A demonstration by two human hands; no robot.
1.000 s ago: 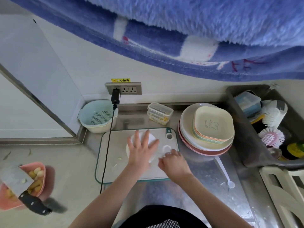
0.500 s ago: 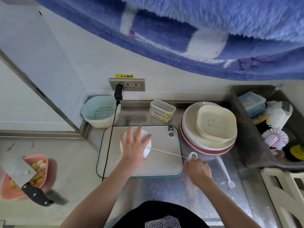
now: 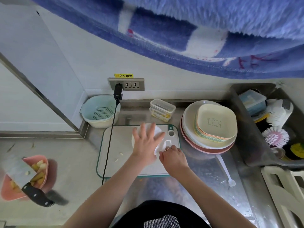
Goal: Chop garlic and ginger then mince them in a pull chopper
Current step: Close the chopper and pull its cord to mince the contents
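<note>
Head view looks down on a steel surface (image 3: 194,175) where a white cutting board (image 3: 120,145) with a green rim lies. On the board stands the pull chopper (image 3: 158,131), a round white tub. The left hand (image 3: 145,142) lies flat on its lid, fingers (image 3: 153,127) straight and spread, pressing down. The right hand (image 3: 173,157) is just beside it at the chopper's right side, fingers curled and pinching the white loop handle (image 3: 167,143) of the pull cord, which sits close against the lid. A few pale bits of garlic (image 3: 119,157) lie on the board to the left. Far left, a pink bowl (image 3: 45,170) holds peeled cloves and yellowish pieces, with a cleaver (image 3: 19,171) laid across it. Behind the board are a pale colander (image 3: 98,111) and a clear lidded box (image 3: 162,109); stacked plates (image 3: 209,125) stand to the right.
</note>
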